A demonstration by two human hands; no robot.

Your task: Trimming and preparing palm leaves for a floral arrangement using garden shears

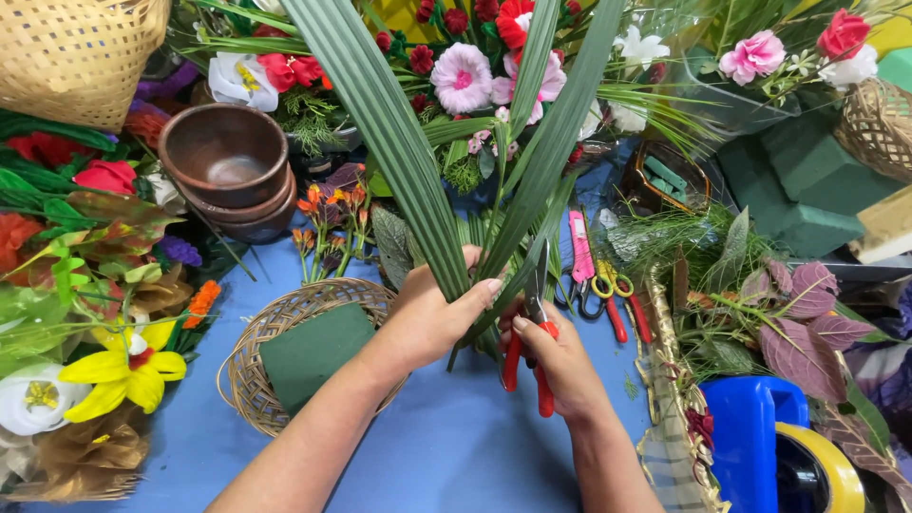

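Head view: my left hand is closed round the long green leaves, bunching their bases above the blue table so my right hand, gripping red-handled shears, meets the stems

Bright, even, diffuse light from above with vivid colour, only soft faint shadows on the blue counter below the left hand, no harsh glare, centre sharp, slight wide-angle stretch and mild softness toward the frame edges.

green ribbed leaves, red-handled shears
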